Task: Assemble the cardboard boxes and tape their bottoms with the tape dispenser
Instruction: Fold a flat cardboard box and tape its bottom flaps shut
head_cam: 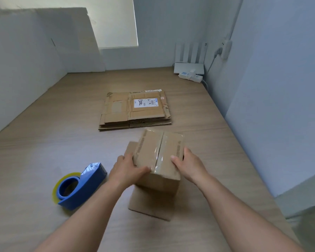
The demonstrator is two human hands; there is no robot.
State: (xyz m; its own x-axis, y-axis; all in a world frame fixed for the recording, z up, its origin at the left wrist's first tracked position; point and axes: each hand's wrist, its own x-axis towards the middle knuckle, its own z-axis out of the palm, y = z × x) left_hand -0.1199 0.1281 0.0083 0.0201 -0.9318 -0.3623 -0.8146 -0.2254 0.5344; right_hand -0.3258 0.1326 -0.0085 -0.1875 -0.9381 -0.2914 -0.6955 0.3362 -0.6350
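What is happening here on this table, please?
A person holds a small cardboard box between the left hand and the right hand. Clear tape already covers the seam facing up. The blue tape dispenser lies on the table to its left, untouched; a stack of flat cartons waits behind.

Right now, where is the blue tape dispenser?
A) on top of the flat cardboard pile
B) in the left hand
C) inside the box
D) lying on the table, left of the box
D: the blue tape dispenser lies on the wooden table to the left of the taped box, which the left hand and right hand both hold.
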